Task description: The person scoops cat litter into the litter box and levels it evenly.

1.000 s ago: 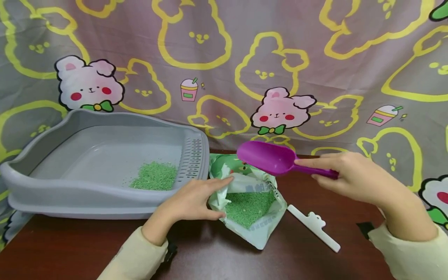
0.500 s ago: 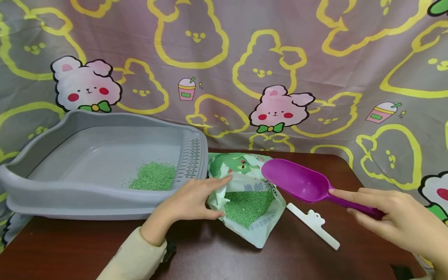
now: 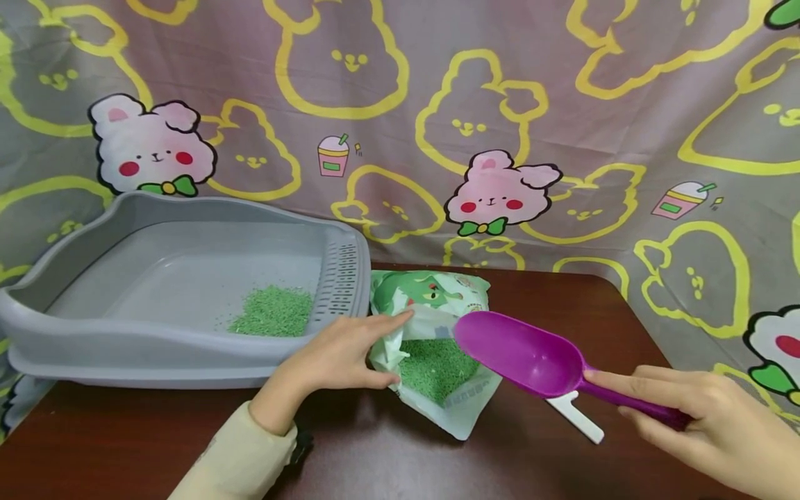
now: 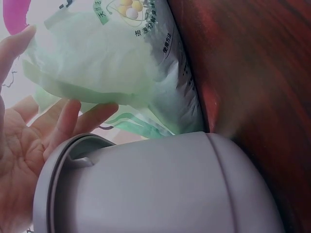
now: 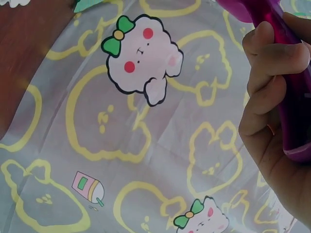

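Purple plastic scoop (image 3: 521, 355), empty, tilted bowl-first over the mouth of the open white-and-green plastic bag of green granules (image 3: 440, 361), near the middle of the dark wooden tabletop (image 3: 375, 458) and just right of the tray. Handle gripped in the right hand (image 3: 694, 417), index finger laid straight along the top, remaining fingers curled underneath, as plain in the right wrist view (image 5: 272, 97). Left hand (image 3: 340, 357) resting on the left lip of the bag, fingers straight and close together, thumb tucked under the edge, holding the mouth open; palm spread open against the bag in the left wrist view (image 4: 29, 145).

To do this well, probably: keep the bag mouth held wide and steady, slide the bowl in low and shallow into the granules rather than stabbing down, lift level to avoid spilling onto the tabletop.

Grey plastic litter tray (image 3: 94, 333) with a slotted right wall, toward the left edge of the tabletop, touching or just beside the bag; small heap of green granules (image 3: 273, 321) in its near right corner. White flat plastic clip (image 3: 578, 420) partly hidden beneath the scoop.

Count: one scoop, one bag, one tray, one clip, two hands. Bunny-print cloth (image 3: 500, 104) behind.
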`<action>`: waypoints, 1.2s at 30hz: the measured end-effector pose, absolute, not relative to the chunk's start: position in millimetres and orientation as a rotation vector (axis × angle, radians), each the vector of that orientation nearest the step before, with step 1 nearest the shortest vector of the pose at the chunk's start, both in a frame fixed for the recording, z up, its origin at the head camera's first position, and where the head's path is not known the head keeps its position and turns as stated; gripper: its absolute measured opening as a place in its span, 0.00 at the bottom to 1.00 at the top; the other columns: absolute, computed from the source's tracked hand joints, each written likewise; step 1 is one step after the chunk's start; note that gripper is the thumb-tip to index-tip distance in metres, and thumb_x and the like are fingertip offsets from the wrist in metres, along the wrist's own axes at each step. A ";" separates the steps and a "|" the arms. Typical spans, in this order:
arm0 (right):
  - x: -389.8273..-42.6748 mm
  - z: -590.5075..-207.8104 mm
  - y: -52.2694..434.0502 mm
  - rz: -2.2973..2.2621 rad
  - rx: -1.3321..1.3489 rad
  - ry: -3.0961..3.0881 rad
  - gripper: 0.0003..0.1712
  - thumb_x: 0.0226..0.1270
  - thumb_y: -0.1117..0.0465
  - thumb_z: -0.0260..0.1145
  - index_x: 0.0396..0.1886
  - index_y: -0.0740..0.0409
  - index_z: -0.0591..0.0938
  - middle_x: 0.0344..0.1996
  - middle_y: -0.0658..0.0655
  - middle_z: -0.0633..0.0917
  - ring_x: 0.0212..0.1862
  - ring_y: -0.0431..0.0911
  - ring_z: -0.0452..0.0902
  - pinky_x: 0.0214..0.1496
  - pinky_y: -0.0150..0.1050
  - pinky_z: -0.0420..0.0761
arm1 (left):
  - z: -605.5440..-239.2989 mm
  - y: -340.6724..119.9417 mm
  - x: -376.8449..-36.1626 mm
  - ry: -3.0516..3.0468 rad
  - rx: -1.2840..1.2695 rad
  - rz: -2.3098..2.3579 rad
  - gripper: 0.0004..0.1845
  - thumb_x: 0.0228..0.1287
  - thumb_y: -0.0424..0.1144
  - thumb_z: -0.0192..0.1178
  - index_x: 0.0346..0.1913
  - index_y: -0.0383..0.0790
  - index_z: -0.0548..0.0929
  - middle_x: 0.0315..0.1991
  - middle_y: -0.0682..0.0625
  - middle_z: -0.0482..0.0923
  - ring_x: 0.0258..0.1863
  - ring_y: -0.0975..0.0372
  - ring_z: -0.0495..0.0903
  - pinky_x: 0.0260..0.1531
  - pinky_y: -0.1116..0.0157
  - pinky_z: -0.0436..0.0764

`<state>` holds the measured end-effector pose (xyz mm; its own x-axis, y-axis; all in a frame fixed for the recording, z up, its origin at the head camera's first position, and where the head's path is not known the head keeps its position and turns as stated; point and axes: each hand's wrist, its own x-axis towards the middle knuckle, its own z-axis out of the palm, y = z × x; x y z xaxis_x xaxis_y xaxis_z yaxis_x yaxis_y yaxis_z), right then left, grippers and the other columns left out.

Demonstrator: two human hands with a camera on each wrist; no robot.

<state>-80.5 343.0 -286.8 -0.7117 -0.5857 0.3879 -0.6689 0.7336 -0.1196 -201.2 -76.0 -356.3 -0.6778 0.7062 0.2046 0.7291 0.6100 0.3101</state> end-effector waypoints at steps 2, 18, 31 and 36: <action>-78.7 -291.3 343.2 0.381 0.981 -2.671 0.44 0.36 0.69 0.82 0.60 0.41 0.82 0.26 0.30 0.70 0.23 0.22 0.60 0.22 0.15 0.61 | -356.5 -76.0 -201.2 -2.769 -1.233 -0.576 0.51 0.52 0.62 0.69 0.77 0.49 0.61 0.68 0.47 0.75 0.55 0.55 0.82 0.56 0.55 0.80; -83.2 -305.7 309.1 0.307 1.107 -2.825 0.37 0.49 0.65 0.77 0.62 0.41 0.81 0.28 0.32 0.73 0.25 0.22 0.59 0.24 0.19 0.62 | -356.5 -76.6 -201.5 -2.772 -1.234 -0.597 0.50 0.53 0.60 0.69 0.77 0.50 0.61 0.68 0.48 0.75 0.55 0.57 0.82 0.52 0.55 0.81; -82.4 -320.1 282.8 0.138 0.933 -2.945 0.20 0.50 0.62 0.76 0.46 0.43 0.89 0.18 0.35 0.63 0.20 0.28 0.53 0.22 0.26 0.60 | -354.7 -76.4 -201.2 -2.767 -1.240 -0.593 0.50 0.53 0.61 0.69 0.77 0.50 0.61 0.68 0.47 0.75 0.52 0.58 0.83 0.51 0.56 0.82; -83.6 -324.2 277.9 0.238 0.927 -3.027 0.17 0.53 0.63 0.74 0.45 0.47 0.89 0.16 0.35 0.64 0.19 0.28 0.54 0.20 0.26 0.61 | -354.9 -76.1 -200.7 -2.754 -1.242 -0.585 0.50 0.52 0.60 0.70 0.77 0.49 0.62 0.67 0.46 0.75 0.54 0.56 0.83 0.51 0.55 0.82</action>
